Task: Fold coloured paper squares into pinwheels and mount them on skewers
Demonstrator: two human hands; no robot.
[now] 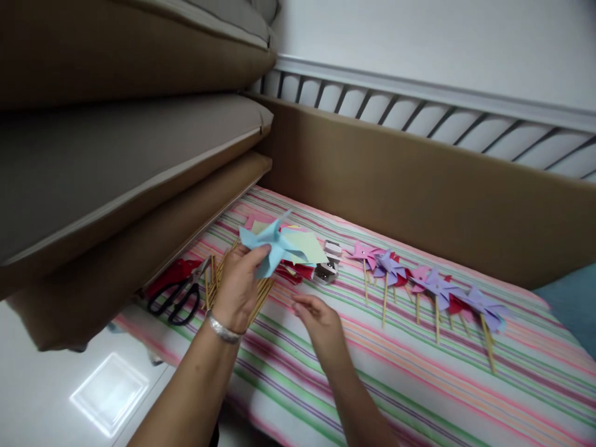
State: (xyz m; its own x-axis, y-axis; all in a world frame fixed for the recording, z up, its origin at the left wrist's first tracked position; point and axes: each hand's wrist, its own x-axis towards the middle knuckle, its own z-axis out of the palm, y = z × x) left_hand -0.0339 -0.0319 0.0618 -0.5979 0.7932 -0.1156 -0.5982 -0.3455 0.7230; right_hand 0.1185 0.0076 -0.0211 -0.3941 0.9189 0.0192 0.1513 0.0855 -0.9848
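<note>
At centre frame, left hand (238,287) pinches blue pinwheel (274,244) above sticks (215,278), partly hidden behind it. Right hand (320,321) at 4 o'clock of it, fingers loosely curled, empty. Scissors (177,297) at 9 o'clock. Stapler (328,266) small, blurred. No readable writing.

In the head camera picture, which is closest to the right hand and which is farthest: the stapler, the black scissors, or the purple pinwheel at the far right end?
From the right hand:
1. Stapler, just beyond the hand.
2. Black scissors, off to the left, past the left hand.
3. Purple pinwheel at the right end of the row.
</note>
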